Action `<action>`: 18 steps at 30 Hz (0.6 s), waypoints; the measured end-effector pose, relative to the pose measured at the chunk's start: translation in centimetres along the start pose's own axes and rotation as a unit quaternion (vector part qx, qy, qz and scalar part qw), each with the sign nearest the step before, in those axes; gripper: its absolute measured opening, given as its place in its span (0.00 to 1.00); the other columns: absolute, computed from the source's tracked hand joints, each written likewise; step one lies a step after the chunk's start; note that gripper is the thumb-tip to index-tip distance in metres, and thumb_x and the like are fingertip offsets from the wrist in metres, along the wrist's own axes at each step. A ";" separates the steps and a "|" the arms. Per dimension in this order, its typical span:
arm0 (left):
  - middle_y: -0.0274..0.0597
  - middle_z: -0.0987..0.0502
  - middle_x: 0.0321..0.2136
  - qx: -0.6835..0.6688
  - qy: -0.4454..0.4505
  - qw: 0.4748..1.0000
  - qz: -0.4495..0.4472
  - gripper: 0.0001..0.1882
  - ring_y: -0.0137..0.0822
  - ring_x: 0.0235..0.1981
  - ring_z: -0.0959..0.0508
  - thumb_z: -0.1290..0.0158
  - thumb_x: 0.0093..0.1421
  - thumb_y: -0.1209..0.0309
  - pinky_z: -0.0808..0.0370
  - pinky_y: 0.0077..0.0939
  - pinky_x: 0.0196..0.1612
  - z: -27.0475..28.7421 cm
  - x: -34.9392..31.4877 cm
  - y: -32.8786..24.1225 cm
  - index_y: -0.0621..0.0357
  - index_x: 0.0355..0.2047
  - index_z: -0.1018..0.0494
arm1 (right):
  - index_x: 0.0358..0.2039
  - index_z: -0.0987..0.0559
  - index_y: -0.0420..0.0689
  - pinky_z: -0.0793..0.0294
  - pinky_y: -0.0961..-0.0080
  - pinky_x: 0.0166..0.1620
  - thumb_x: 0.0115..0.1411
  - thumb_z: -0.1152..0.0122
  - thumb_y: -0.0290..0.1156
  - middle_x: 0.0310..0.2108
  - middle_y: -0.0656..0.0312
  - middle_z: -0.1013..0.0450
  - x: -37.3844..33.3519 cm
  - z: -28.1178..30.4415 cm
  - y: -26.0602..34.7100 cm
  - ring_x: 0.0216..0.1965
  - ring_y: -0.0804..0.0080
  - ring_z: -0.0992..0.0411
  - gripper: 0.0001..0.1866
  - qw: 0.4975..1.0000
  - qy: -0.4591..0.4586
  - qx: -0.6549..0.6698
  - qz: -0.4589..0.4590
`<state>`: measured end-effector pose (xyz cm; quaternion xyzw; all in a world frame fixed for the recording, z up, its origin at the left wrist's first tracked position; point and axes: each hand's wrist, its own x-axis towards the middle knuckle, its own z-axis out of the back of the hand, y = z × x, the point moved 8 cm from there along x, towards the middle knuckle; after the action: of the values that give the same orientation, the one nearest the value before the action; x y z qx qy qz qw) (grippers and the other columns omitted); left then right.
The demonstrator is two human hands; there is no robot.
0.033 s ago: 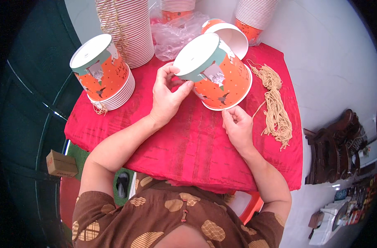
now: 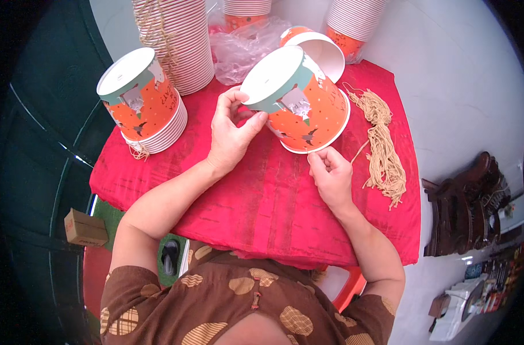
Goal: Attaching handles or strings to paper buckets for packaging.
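Note:
An orange and green paper bucket (image 2: 299,106) is tilted upside down over the table, its white base up and its rim toward me. My left hand (image 2: 232,129) grips it at the base edge, thumb against the side and fingers curled over. At the near rim my right hand (image 2: 331,175) is closed in a pinch on a thin tan string. One strand runs to that hand from the string bundle (image 2: 382,149) lying at the right. Whatever else is between the right fingertips is hidden.
A red cloth (image 2: 262,213) covers the table. Upturned nested buckets (image 2: 144,103) stand at left, a tall stack (image 2: 184,49) with strings behind them. At the back are a clear plastic bag (image 2: 247,49), a bucket on its side (image 2: 325,54) and another stack (image 2: 354,23).

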<state>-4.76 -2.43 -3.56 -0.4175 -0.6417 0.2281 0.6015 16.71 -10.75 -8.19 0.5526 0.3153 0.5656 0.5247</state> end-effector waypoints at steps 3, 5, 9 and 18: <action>0.43 0.36 0.55 -0.022 0.002 0.999 0.023 0.22 0.34 0.52 0.29 0.38 0.57 0.74 0.28 0.30 0.53 0.3 0.2 0.1 0.58 0.46 0.39 | 0.31 0.23 0.36 0.41 0.86 0.21 0.67 0.50 0.27 0.22 0.67 0.29 0.2 1.0 1.5 0.17 0.87 0.38 0.10 0.996 -0.004 -0.008 0.086; 0.43 0.36 0.56 -0.031 0.011 0.999 0.029 0.22 0.34 0.53 0.29 0.39 0.57 0.75 0.29 0.31 0.54 0.4 0.3 0.1 0.57 0.46 0.38 | 0.30 0.24 0.34 0.41 0.84 0.22 0.68 0.52 0.31 0.24 0.64 0.30 0.5 1.8 2.2 0.19 0.85 0.38 0.15 0.996 -0.024 0.004 0.080; 0.44 0.37 0.57 -0.038 0.025 0.999 0.016 0.22 0.34 0.54 0.30 0.39 0.56 0.76 0.31 0.32 0.56 -0.1 0.4 -0.2 0.57 0.46 0.38 | 0.31 0.25 0.38 0.46 0.84 0.19 0.70 0.50 0.38 0.21 0.68 0.35 1.0 3.1 1.2 0.17 0.86 0.43 0.17 0.990 -0.023 0.138 0.013; 0.46 0.38 0.58 -0.043 0.074 0.996 -0.015 0.28 0.37 0.58 0.33 0.40 0.57 0.73 0.31 0.33 0.57 -0.4 0.3 -0.9 0.59 0.54 0.40 | 0.39 0.23 0.36 0.47 0.87 0.18 0.67 0.46 0.28 0.19 0.67 0.33 0.5 1.6 2.1 0.15 0.87 0.44 0.08 0.964 0.083 0.251 -0.002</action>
<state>-4.58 -2.70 -2.61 -0.4494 -0.6110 0.1599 0.6318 17.79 -11.13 -5.76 0.6170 0.4910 0.5109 0.3424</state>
